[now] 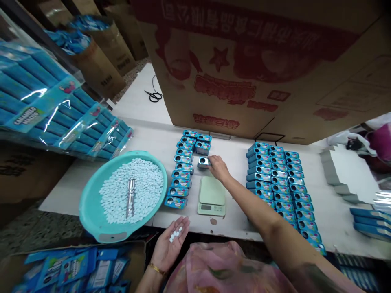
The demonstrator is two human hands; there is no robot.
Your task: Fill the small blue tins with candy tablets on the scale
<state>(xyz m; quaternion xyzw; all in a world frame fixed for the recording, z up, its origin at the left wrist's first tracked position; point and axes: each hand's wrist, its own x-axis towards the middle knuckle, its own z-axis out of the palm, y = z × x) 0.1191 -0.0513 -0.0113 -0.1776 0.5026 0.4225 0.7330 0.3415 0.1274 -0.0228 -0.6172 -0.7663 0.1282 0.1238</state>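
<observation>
My left hand [172, 240] is palm up at the table's front edge, with several small white candies [175, 234] cupped in it. My right hand [218, 167] reaches forward and grips a small blue-and-silver tin [203, 161] at its right end. Just below that tin sits a pale green digital scale [211, 191], its plate bare. Left of the scale stand rows of blue tins [181, 175] with dark round openings. A turquoise basin [163, 195] to the left holds a heap of white candies [117, 191] and a shiny metallic tube [130, 199].
A large cardboard box [220, 101] stands at the back. Several rows of blue tins [279, 175] stand at right, beside stacked white card [351, 175]. Plastic-wrapped blue packs [61, 106] rise at left. Black scissors [153, 96] lie behind; a carton of blue packets [76, 266] is below.
</observation>
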